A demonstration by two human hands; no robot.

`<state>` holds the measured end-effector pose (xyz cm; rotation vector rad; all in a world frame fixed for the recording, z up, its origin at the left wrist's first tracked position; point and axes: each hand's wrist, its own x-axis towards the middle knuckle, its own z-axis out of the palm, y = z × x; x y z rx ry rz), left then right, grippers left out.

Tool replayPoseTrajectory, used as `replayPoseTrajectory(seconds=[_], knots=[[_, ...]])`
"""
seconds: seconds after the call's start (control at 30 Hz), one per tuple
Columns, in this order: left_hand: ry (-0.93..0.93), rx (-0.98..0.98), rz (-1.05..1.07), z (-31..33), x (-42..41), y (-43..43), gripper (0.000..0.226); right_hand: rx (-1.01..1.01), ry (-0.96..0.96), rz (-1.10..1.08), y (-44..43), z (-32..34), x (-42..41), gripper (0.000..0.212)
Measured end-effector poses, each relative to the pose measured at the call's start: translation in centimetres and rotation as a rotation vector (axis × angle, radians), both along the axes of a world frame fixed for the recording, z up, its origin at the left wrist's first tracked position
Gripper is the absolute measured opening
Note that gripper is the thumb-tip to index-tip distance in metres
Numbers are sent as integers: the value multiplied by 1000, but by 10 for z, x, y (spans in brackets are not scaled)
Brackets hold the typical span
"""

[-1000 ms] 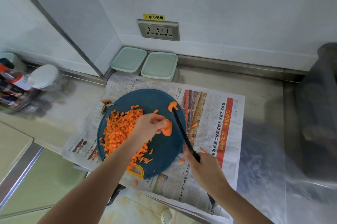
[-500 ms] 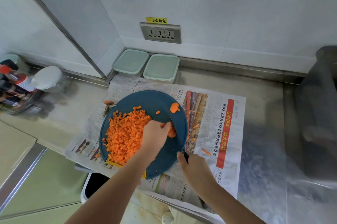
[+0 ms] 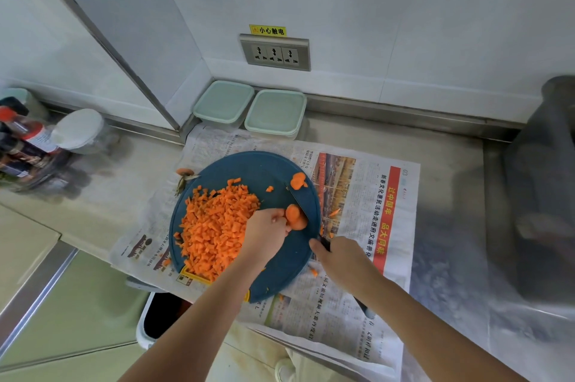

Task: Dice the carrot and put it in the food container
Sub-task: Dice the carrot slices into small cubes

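A steel countertop (image 3: 357, 138) runs along the white wall. At its middle lies a spread newspaper (image 3: 401, 195), its near edge hanging over the counter's front. At 12 o'clock from the paper, against the wall, two pale green lidded containers (image 3: 275, 110) sit side by side, touching the paper's far edge. At 10 o'clock stand a white-lidded jar (image 3: 81, 129) and some bottles (image 3: 25, 138) just beside it. At 3 o'clock there is a dark grey bulk (image 3: 541, 195) – too blurred to name.

One wide-angle view, worn on the person's head, looks forward and steeply down over the desk (image 3: 357, 138) toward the back wall (image 3: 389, 1); it sits close, the left hand (image 3: 267, 233) and right hand (image 3: 345, 258) near mid-frame
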<state>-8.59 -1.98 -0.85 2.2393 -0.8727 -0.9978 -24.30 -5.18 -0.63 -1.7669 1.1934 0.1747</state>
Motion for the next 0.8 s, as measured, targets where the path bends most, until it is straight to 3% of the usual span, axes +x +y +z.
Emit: replayPoseTrajectory(seconds=[0.07, 0.17, 0.3, 0.37, 0.47, 0.53, 0.63, 0.7, 0.8], knots=[[-96, -12, -50, 0, 9, -1, 30, 10, -8, -36, -4, -3, -2, 47], [-449, -93, -277, 3, 28, -11, 43, 21, -9, -52, -6, -7, -4, 46], [-561, 51, -624, -2, 50, -27, 52, 44, -12, -74, -7, -7, -3, 46], [-712, 134, -662, -6, 56, -23, 46, 46, -6, -75, -6, -8, -3, 47], [-893, 130, -533, -8, 62, -7, 39, 47, -17, -84, -4, -11, -3, 49], [-839, 1, -442, -9, 59, 2, 38, 56, -24, -90, -2, -13, -2, 50], [-486, -260, -381, 2, 42, 5, 36, 67, -26, -93, -3, -12, 0, 52], [-310, -297, -431, 9, 30, 3, 37, 66, -39, -88, -4, -10, 0, 52], [-252, -269, -447, 14, 23, -2, 46, 94, -71, -108, -5, -7, -1, 51]])
